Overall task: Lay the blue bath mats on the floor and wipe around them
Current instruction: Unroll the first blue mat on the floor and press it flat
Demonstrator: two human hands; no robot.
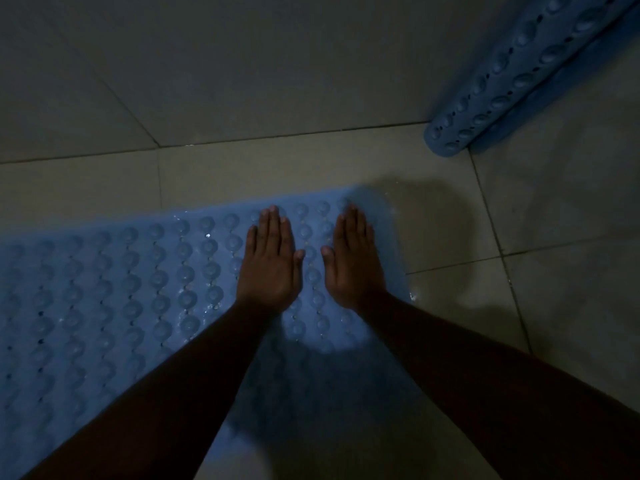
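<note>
A blue bath mat [114, 289] with rows of round suction cups lies flat on the tiled floor, reaching from the left edge to the middle of the view. My left hand [270, 261] rests palm down on its right end, fingers straight and together. My right hand [353, 258] lies flat beside it, close to the mat's right edge. Neither hand holds anything. A second blue bath mat [512, 74] stands rolled or folded in the upper right corner, leaning against the wall with its lower end on the floor.
Pale floor tiles [519, 209] with dark grout lines surround the mat, and small wet glints show on them. A tiled wall [242, 64] rises behind. The room is dim, and my shadow falls across the mat's near right part.
</note>
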